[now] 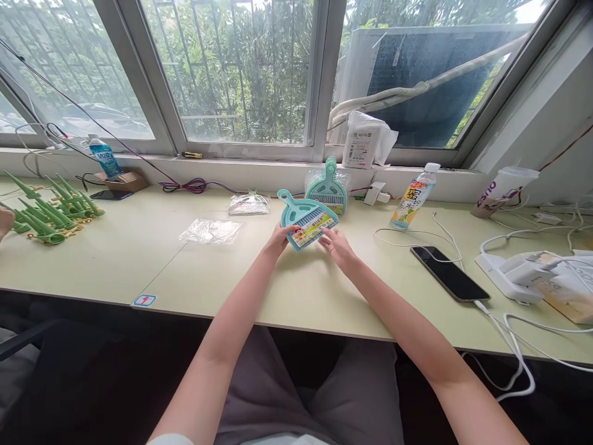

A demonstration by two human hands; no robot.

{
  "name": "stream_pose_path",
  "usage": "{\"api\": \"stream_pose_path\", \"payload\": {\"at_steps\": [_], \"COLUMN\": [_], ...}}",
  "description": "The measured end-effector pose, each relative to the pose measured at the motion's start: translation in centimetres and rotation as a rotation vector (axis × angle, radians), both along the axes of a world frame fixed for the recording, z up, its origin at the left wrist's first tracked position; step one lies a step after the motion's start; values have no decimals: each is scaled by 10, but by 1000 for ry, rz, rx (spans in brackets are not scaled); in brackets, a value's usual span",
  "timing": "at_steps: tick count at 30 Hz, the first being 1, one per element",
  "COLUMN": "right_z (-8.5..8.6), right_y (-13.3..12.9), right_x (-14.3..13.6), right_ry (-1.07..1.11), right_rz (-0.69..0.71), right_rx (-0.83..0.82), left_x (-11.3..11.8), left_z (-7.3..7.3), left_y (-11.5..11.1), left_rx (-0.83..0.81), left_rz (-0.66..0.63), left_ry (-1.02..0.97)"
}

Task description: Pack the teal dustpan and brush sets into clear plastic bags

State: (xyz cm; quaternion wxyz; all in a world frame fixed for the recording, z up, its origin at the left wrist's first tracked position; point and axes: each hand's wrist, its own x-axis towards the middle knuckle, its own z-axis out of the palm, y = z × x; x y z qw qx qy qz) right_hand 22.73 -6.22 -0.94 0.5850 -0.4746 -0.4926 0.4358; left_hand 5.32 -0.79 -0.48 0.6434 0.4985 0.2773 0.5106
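Observation:
A mint-green mini dustpan and brush set (291, 213) with a colourful label card is held up just above the table, tilted, its handle up and to the left. My left hand (277, 240) grips its left edge, thumb over the front. At the lower right edge, the fingers of my right hand (340, 248) are closed on the set. Right behind it stands a stack of similar dustpan sets (330, 185), partly hidden and in clear plastic. Another packed bundle (249, 204) lies further left, with a crumpled clear plastic bag (210, 231) in front of it.
Green cone-shaped pieces (55, 210) lie at the left, beside another person's hand (4, 221). To the right are a drink bottle (414, 196), a phone (449, 273) on a cable, a cup (503, 191) and a power strip (507, 278).

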Motion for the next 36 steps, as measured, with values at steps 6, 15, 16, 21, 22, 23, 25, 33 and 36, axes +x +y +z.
{"api": "stream_pose_path", "payload": {"at_steps": [6,15,16,21,22,23,25,33,36], "right_z": [-2,3,2,-5,-6,-7,-9,-14,-14], "right_y": [-7,-6,-6,-2,-1,1,3,7,8], "right_x": [-12,-1,0,5,6,7,9,12,13], "right_ry": [405,396,392,369,364,361,353,371,382], "right_rz": [105,16,3,-29,-30,-33,-44,-86,-112], "right_rx": [-147,-68,-76,-82,-78,-76,-76,-63,-61], "left_x": [-1,-29,-35,-66,-69,-71,-70,-39,-31], "left_z": [7,15,13,3,2,0,0,8,9], "left_y": [-5,7,9,15,16,16,16,2,-1], "left_rx": [27,354,370,170,114,83,115,705,890], "left_rz": [-51,636,789,975,922,864,771,696,727], "left_ry": [122,952,1090,1582,1640,1689,1767,1663,1550]}}
